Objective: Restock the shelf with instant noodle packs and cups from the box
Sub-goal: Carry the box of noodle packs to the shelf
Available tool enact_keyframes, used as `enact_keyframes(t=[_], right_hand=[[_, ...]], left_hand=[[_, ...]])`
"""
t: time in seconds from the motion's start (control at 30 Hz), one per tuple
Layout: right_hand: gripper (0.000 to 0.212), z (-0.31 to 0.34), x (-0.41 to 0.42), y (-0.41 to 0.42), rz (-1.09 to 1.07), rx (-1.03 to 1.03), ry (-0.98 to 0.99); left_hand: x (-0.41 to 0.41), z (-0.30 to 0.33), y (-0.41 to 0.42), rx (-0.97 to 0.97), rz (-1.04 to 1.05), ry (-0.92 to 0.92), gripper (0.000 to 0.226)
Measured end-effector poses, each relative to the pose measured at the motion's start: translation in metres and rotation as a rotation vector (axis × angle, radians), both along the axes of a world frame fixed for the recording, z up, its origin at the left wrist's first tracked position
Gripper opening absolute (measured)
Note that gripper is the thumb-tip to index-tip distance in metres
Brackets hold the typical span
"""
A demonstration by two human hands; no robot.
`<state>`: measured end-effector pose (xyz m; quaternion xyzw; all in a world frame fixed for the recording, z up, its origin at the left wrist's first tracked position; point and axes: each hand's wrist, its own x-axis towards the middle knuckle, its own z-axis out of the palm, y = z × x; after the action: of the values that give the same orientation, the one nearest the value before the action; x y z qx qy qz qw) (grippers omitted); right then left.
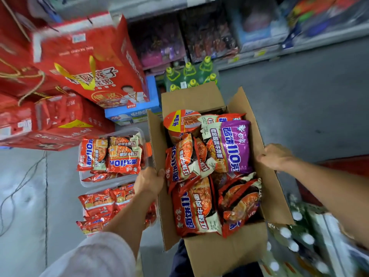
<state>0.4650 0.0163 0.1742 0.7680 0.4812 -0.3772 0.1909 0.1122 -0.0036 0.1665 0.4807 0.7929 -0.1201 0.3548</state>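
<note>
Both hands hold an open cardboard box (215,254) by its long side walls, seen from above. Left hand (148,181) curls over the left wall's top edge, fingers hooked inside and touching a red noodle pack (194,206). Right hand (276,156) grips the right wall where its flap (265,156) folds outward, fingers curled round the cardboard. Inside the box lie red noodle packs, a purple noodle pack (236,145) and, at the far end, an orange noodle cup (182,121), heaped loosely to the rim. These packs are probably light, soft and crinkly, with brittle noodles inside, so they are best lifted flat by the body, not squeezed; the cup is stiffer and suits a grasp round its wall. Full as it is, the box likely wants both hands low on its sides. To the left, clear bins (111,180) near the floor already hold red noodle packs. Red gift boxes (89,62) are stacked beyond.
</note>
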Motion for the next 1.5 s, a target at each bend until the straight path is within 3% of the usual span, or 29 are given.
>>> enact_keyframes(t=[0.6,0.97,1.27,1.5], right_hand=[[0.018,0.166,0.186,0.02,-0.293,0.209,0.025],[0.016,0.187,0.301,0.076,-0.524,0.309,-0.014],[0.014,0.197,0.384,0.116,-0.774,0.309,-0.038],[0.014,0.219,0.438,0.134,-0.957,0.337,-0.073]], left_hand=[[0.207,0.168,0.148,0.253,-0.288,0.069,0.036],[0.352,0.205,0.275,0.359,-0.539,0.047,0.045],[0.486,0.221,0.392,0.341,-0.884,0.002,0.045],[0.584,0.231,0.444,0.339,-1.016,-0.056,0.041]])
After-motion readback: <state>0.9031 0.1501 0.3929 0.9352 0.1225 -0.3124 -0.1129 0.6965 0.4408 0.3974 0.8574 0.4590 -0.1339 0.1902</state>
